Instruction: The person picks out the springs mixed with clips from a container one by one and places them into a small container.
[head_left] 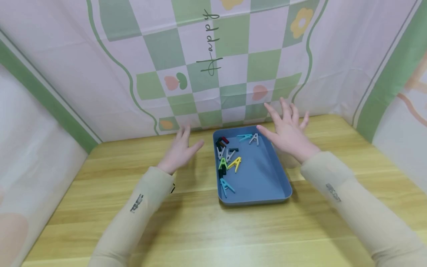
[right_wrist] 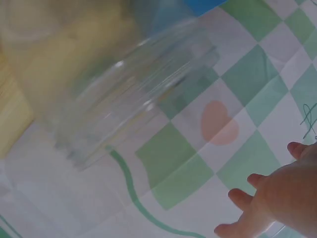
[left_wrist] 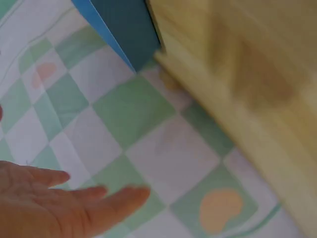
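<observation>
A blue tray lies on the table between my hands. Inside are small plastic clips: a yellow clip, a green clip, a light-blue clip, several grey ones and another blue one near the back. Small black pieces and a dark red piece lie along its left side. My left hand hovers left of the tray, fingers extended, holding nothing. Above the tray's right edge, my right hand is spread and holds nothing. Beneath it stands a clear container, mostly hidden in the head view.
The wooden table ends against a hanging checkered cloth at the back. White cloth walls with green bands stand on both sides. A small dark loop shows beside the left cuff.
</observation>
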Available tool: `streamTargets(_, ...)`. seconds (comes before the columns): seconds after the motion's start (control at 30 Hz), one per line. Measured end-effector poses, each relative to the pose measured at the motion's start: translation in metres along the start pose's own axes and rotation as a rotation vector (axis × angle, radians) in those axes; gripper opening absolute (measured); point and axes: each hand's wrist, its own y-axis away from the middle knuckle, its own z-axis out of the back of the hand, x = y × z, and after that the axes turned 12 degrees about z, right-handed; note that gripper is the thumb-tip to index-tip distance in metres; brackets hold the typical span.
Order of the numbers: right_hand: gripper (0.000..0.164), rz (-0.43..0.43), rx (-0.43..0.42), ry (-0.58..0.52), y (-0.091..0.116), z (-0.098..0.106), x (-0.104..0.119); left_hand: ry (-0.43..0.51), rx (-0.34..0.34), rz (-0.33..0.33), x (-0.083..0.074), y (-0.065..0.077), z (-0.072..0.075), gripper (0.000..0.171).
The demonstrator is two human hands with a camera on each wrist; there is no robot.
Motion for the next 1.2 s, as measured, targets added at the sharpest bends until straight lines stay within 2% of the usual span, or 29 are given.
streamTargets(0.1,0.073,-0.005,0.021,-0.098,-0.005,0.001,0.007,0.162,0.143,0.075,-0.001,-0.002,-0.005,0.082)
streamTargets(0.17,0.07,-0.017,0.039,-0.159,-0.009,0.002,0.012,0.231,0.212,0.122,-0.002,-0.005,-0.009,0.081)
streamTargets(0.47,0.053,-0.105,0.116,-0.542,-0.03,-0.01,0.018,0.351,0.328,0.255,-0.008,-0.024,-0.037,0.071)
streamTargets(0.63,0.047,-0.168,0.133,-0.763,-0.04,-0.025,0.017,0.435,0.374,0.309,-0.011,-0.032,-0.052,0.07)
streamTargets(0.77,0.044,-0.196,0.132,-0.858,-0.045,-0.037,0.014,0.486,0.393,0.344,-0.015,-0.036,-0.06,0.067)
streamTargets(1.07,0.043,-0.214,0.107,-0.965,-0.051,-0.057,0.008,0.452,0.385,0.364,-0.018,-0.04,-0.067,0.063)
streamTargets(1.2,0.043,-0.211,0.118,-0.927,-0.052,-0.069,0.003,0.453,0.377,0.363,-0.016,-0.041,-0.069,0.063)
